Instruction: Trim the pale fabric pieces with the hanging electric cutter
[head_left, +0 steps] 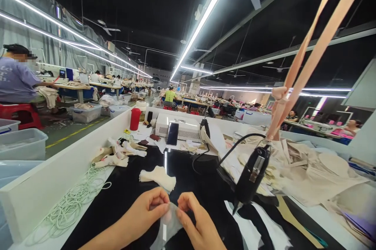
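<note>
Far left: a seated person (16, 80) in a lilac shirt on a red stool (21, 112), at another bench, well apart. Nearer, clear plastic bins (22, 142) just outside the white side wall (58, 173) of the black work table (129, 191). Inside that wall, a loose coil of white cord (75, 201), then a scatter of cream fabric scraps (117, 155) and, farther back, a red cup (135, 119).

At bottom centre, left hand (147, 213) closed in a pinch, thumb against fingertips, on the left edge of a small pale cloth piece (169, 224). Right hand (197, 226) pinching the right edge the same way, fingertips close to those of the left. Cloth piece held between both hands just above the black table top, near the lower edge of view.

Just beyond, a folded cream pad (158, 177) lying flat. Behind it, a dark phone (172, 133) propped against a white machine (183, 126). To the right, a black tool (252, 177) hanging tilted from a pink strap (308, 52), beside a heap of cream fabric (311, 171).
</note>
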A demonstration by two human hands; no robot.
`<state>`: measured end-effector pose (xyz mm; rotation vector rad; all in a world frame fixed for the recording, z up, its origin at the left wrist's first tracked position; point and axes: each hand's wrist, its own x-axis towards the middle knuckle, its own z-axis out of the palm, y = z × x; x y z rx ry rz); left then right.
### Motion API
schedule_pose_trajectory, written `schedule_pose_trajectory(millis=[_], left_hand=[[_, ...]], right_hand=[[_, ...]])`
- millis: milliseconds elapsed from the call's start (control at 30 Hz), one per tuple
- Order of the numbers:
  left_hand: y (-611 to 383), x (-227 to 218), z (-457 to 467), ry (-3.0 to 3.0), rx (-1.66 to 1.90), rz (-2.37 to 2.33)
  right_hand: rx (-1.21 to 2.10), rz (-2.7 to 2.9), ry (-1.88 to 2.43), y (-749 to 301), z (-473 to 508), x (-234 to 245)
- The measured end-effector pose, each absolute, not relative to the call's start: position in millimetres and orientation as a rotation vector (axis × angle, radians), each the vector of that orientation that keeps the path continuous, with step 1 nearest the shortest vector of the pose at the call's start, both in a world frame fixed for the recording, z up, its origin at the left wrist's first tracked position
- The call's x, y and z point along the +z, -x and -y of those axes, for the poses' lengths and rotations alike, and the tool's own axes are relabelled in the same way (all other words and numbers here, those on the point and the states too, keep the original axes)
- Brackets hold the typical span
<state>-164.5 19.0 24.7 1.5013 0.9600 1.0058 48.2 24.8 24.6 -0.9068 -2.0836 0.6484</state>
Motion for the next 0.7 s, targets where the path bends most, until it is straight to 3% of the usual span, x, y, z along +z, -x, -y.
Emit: schedule_pose_trajectory(millis=[333,533,700], left_hand=[[180,30,-50,-1.465,1.031,-1.16],[202,50,-84,-1.82,1.095,-1.451],[209,48,-103,-2.168,0.95,-1.662]], right_hand=[[0.491,1.967,1.024,-22,-58,31],[0.275,1.999,1.11,3,-87,36],[0.069,2.077,1.169,21,-107,28]])
